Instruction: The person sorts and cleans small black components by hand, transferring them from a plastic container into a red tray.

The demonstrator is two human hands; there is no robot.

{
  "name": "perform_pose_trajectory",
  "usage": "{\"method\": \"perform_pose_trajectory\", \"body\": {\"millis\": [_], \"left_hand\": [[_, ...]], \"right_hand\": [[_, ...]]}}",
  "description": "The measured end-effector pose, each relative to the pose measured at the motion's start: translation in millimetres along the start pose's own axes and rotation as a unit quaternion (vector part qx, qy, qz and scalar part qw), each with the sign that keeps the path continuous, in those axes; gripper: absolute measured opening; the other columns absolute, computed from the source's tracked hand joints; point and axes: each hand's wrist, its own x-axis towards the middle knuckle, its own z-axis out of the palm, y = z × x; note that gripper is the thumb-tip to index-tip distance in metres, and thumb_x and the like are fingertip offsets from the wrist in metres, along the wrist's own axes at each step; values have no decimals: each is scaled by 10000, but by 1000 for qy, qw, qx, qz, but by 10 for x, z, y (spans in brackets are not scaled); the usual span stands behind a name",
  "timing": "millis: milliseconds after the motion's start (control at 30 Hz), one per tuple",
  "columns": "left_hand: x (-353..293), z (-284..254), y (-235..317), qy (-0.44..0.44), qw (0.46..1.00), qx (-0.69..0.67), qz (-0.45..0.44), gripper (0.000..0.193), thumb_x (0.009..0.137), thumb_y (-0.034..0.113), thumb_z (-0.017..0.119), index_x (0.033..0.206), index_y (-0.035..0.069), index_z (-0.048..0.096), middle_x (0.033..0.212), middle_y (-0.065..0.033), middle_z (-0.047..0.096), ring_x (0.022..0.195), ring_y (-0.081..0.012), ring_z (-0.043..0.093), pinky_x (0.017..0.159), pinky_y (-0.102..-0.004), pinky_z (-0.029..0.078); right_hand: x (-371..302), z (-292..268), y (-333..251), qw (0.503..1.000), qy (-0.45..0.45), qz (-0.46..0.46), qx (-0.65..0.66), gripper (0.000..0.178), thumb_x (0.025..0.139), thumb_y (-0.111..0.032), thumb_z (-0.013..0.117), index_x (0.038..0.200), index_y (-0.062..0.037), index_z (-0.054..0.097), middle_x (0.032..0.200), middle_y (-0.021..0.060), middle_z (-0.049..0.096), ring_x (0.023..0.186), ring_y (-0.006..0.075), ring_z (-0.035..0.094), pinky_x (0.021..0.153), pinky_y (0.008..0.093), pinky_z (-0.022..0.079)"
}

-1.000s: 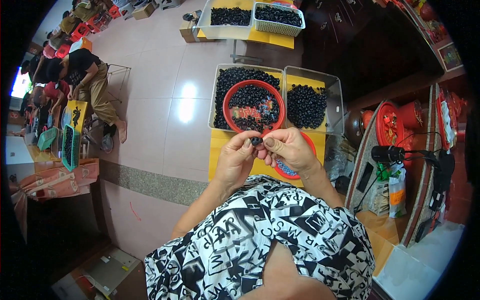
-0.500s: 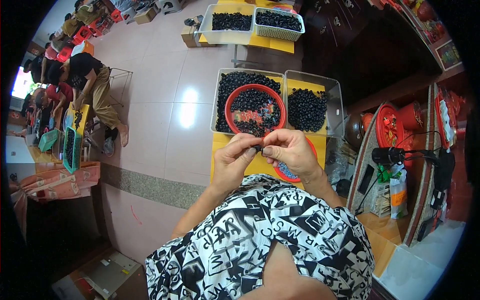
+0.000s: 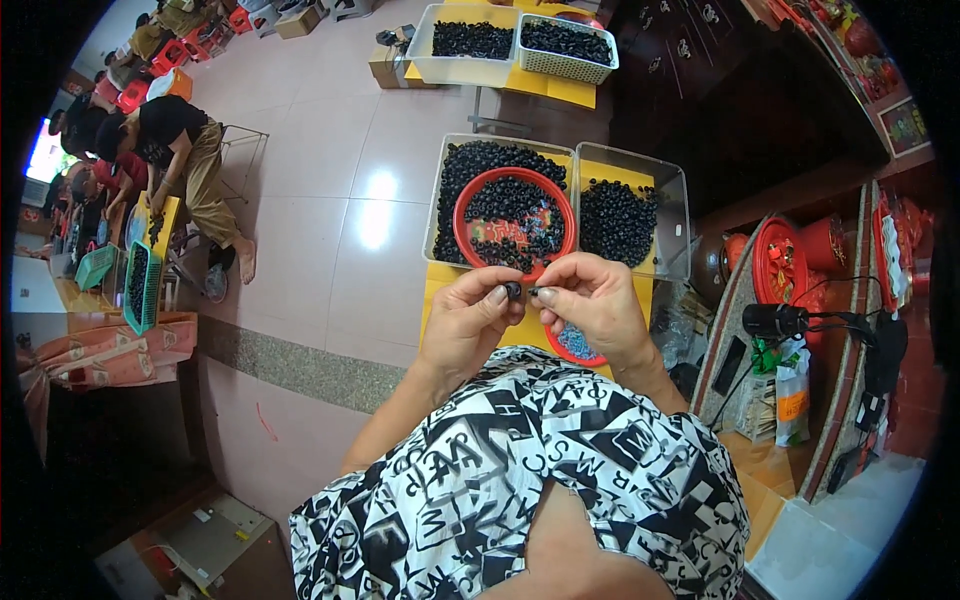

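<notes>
A small round black part [image 3: 514, 290] is pinched between the thumb and fingers of my left hand [image 3: 462, 318]. Close beside it, my right hand [image 3: 603, 308] pinches a tiny dark piece [image 3: 536, 292], too small to name; a narrow gap lies between the two. Just beyond my fingertips sits a red round tray [image 3: 461, 228] holding many black parts. It rests on a clear bin [image 3: 438, 190] heaped with similar black parts [image 3: 480, 158]. Partly hidden under my right hand is a red dish [image 3: 600, 362] of small bluish pieces [image 3: 574, 342].
Another clear bin [image 3: 683, 225] of black parts adjoins on the right, on a yellow table surface [image 3: 440, 290]. Farther off, two more containers stand on a yellow board [image 3: 560, 90]. A shelf with a black lamp-like device [image 3: 775, 320] stands right. At left, a person [image 3: 180, 150] bends over a table.
My hands have drawn slightly apart, and the black part in my left fingers has separated from the right fingertips. The whole view has shifted a little.
</notes>
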Motion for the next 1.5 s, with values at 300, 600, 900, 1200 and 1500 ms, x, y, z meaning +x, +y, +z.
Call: {"method": "perform_pose_trajectory", "body": {"millis": [300, 600, 900, 1200, 1500], "left_hand": [[8, 31, -4, -18, 999, 24, 20, 214, 842, 24, 515, 1047, -30, 548, 936, -100, 580, 845, -155, 547, 752, -274, 440], [-11, 43, -5, -11, 998, 52, 24, 199, 828, 20, 532, 1015, -37, 571, 910, -79, 553, 771, -130, 504, 702, -251, 420], [17, -10, -50, -44, 930, 306, 200, 166, 827, 34, 547, 979, 0, 605, 949, -63, 461, 822, -127, 502, 723, -248, 449], [11, 120, -26, -83, 938, 276, 191, 171, 847, 69, 530, 988, -3, 595, 1050, -80, 400, 771, -123, 525, 644, -226, 479], [106, -31, -98, -49, 962, 223, 147, 214, 862, 118, 519, 1028, -6, 574, 1067, -85, 412, 755, -134, 522, 651, -251, 461]], "right_hand": [[28, 12, -81, 998, -19, 51, 37, 101, 782, -14, 587, 874, 29, 581, 747, 70, 606, 620, 80, 573, 516, 182, 475], [43, 41, -89, 997, -29, 62, -24, 89, 784, -22, 590, 856, 29, 577, 744, 70, 604, 621, 87, 574, 504, 187, 473], [122, -89, 120, 987, -113, 72, 91, 202, 809, -83, 593, 957, 51, 568, 796, 96, 600, 676, 128, 589, 582, 226, 493], [137, -60, 221, 974, -188, -40, 121, 277, 834, -106, 557, 1049, 70, 555, 860, 84, 605, 761, 140, 569, 681, 239, 476], [244, -51, 274, 980, -141, 39, 134, 312, 814, -169, 594, 1008, 74, 563, 835, 110, 602, 726, 150, 584, 637, 234, 480]]}}
